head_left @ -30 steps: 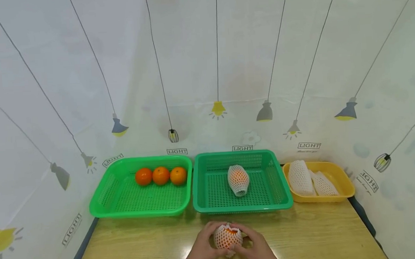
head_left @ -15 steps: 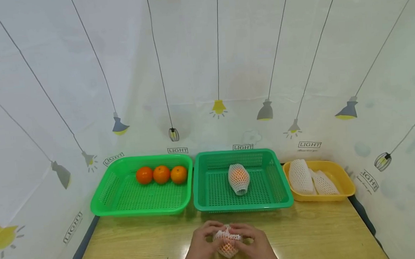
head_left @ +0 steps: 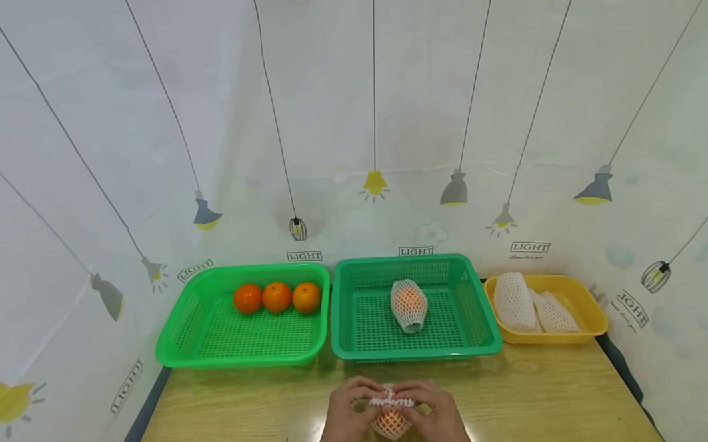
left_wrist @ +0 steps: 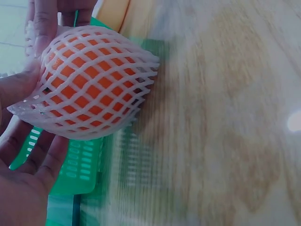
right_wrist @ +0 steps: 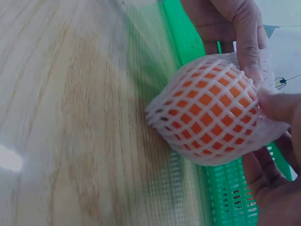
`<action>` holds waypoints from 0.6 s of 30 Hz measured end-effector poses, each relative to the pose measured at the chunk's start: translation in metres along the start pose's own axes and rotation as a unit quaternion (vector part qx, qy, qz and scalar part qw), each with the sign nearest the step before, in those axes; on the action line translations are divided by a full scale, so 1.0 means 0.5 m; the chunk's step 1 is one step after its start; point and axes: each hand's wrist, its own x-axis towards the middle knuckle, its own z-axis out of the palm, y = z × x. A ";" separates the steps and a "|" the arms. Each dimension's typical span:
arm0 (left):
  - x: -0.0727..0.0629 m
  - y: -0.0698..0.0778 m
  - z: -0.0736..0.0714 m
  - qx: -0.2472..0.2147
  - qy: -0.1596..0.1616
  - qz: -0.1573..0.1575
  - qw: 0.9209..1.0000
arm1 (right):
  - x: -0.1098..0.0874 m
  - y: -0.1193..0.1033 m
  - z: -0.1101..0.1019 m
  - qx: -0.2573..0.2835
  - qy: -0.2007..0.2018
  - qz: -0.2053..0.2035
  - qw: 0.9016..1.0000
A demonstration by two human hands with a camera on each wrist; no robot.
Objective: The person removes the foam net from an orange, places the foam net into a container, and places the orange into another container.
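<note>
An orange in a white foam net sleeve (head_left: 391, 424) is held over the front of the wooden table, between both hands. The left hand (head_left: 350, 413) pinches the sleeve's upper rim on one side, thumb toward me and fingers behind. On the other side the right hand (head_left: 431, 410) pinches the same rim, and the rim is stretched flat between them. In the left wrist view the orange (left_wrist: 88, 96) shows through the mesh, and the netting (left_wrist: 148, 66) gathers to a point at its lower end. The right wrist view shows the netted orange (right_wrist: 209, 110) too, with both thumbs on the rim.
A bright green basket (head_left: 235, 357) at the back left holds three oranges (head_left: 276, 297). Beside it, a darker green basket (head_left: 361, 354) holds one netted orange (head_left: 409, 305). On the right, a yellow tray (head_left: 590, 322) holds white foam sleeves (head_left: 514, 303). A printed cloth hangs behind.
The sleeve's opening showed bare orange a second ago; both hands have drawn the rim together over the fruit and now stretch it flat sideways. Baskets and their contents have not moved.
</note>
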 end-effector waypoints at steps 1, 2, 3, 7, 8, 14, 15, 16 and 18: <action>0.000 -0.001 0.000 0.002 -0.001 0.002 1.000 | 0.000 0.000 -0.001 -0.007 -0.002 -0.004 1.000; -0.001 -0.003 0.001 0.005 -0.005 0.003 1.000 | -0.001 0.001 -0.003 -0.015 -0.006 -0.004 1.000; -0.002 -0.005 0.001 0.009 -0.010 0.002 1.000 | -0.002 0.002 -0.005 -0.021 -0.013 -0.002 1.000; -0.009 -0.009 -0.001 0.029 -0.045 -0.010 0.999 | -0.007 0.009 -0.014 -0.038 -0.066 0.031 0.997; -0.011 -0.010 -0.002 0.027 -0.056 -0.017 0.998 | -0.008 0.012 -0.017 -0.035 -0.080 0.039 0.995; -0.016 -0.016 -0.001 -0.004 -0.103 -0.057 0.993 | -0.007 0.024 -0.027 0.001 -0.132 0.076 0.988; -0.016 -0.018 0.000 -0.006 -0.103 -0.056 0.993 | -0.007 0.025 -0.027 0.003 -0.133 0.076 0.988; -0.016 -0.020 0.000 -0.009 -0.103 -0.056 0.993 | -0.006 0.026 -0.028 0.007 -0.132 0.075 0.988; -0.016 -0.024 0.002 -0.017 -0.098 -0.056 0.993 | -0.004 0.029 -0.028 0.009 -0.128 0.059 0.990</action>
